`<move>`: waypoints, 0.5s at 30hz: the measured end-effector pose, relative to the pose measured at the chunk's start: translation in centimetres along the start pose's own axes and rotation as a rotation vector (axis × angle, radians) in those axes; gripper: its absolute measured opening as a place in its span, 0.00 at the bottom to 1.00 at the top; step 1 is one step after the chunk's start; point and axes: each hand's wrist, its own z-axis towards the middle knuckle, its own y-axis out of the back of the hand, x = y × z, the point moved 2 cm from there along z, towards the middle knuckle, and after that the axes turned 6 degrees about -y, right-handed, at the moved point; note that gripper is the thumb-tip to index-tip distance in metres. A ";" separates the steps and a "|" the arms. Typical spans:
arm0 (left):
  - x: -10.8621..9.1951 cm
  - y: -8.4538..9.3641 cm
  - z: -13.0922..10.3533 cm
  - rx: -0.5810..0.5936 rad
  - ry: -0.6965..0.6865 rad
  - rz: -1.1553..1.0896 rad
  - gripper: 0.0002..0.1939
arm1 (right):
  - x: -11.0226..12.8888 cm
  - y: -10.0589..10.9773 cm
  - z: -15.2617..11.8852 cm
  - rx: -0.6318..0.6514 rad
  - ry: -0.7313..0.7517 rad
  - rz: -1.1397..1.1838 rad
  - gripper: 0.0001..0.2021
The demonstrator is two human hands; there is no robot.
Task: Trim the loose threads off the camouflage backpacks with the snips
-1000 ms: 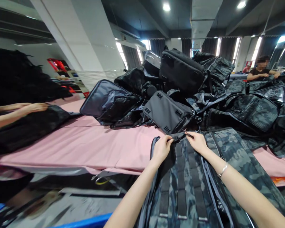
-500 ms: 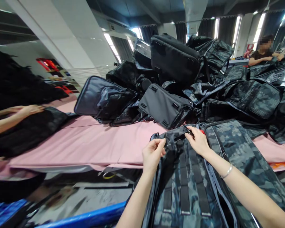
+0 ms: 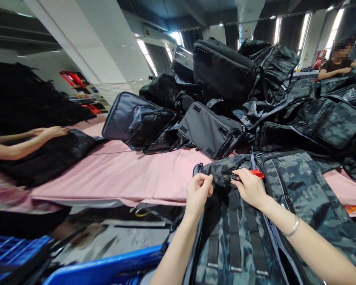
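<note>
A camouflage backpack (image 3: 256, 221) lies spread out before me, its grey-edged zip opening running along the middle and dark straps down its panel. Over its upper left edge is my left hand (image 3: 199, 194), thumb and fingertips pinched together; whatever is between them is too small to make out. Just to the right, my right hand (image 3: 250, 188) is closed around what look like thread snips (image 3: 230, 175). Their dark tips point left, toward the pinched fingers, and a red end (image 3: 257, 173) sticks out behind my knuckles. Both hands are close to the backpack's fabric.
Black and camouflage bags (image 3: 222, 71) are heaped at the back of the pink-covered table (image 3: 112, 170). At left, another person's hands (image 3: 52, 134) rest on a dark bag (image 3: 62, 158). A co-worker (image 3: 338, 61) stands far right. Below is a blue plastic crate (image 3: 106, 265).
The view has shifted slightly, so the scene sits further right. My right hand has turned a little, showing more of the red end. My left hand keeps its pinch.
</note>
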 end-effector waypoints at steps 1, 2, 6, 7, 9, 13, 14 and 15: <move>0.0 0.0 -0.1 0.007 0.001 -0.013 0.16 | 0.0 0.0 0.0 0.001 0.002 -0.001 0.10; 0.0 0.0 -0.1 0.011 0.000 -0.026 0.16 | 0.0 0.0 0.0 0.001 0.004 -0.002 0.10; 0.2 -0.1 -0.3 0.019 -0.002 -0.042 0.15 | 0.2 -0.1 -0.1 0.010 0.017 -0.014 0.10; 0.2 -0.1 -0.4 0.019 -0.006 -0.034 0.15 | 0.2 -0.1 -0.1 0.014 0.018 -0.018 0.10; 0.3 -0.1 -0.4 0.024 -0.011 -0.016 0.15 | 0.2 -0.1 -0.1 0.022 0.013 -0.024 0.10; 0.7 0.0 -0.3 0.045 -0.032 0.023 0.15 | -0.1 -0.1 0.0 0.043 0.006 0.055 0.08; 0.9 -0.1 -0.2 0.049 -0.041 0.045 0.15 | -0.2 0.0 0.1 0.053 0.012 0.103 0.08; 1.1 -0.1 -0.1 0.053 -0.050 0.069 0.15 | -0.2 0.0 0.1 0.060 0.018 0.153 0.07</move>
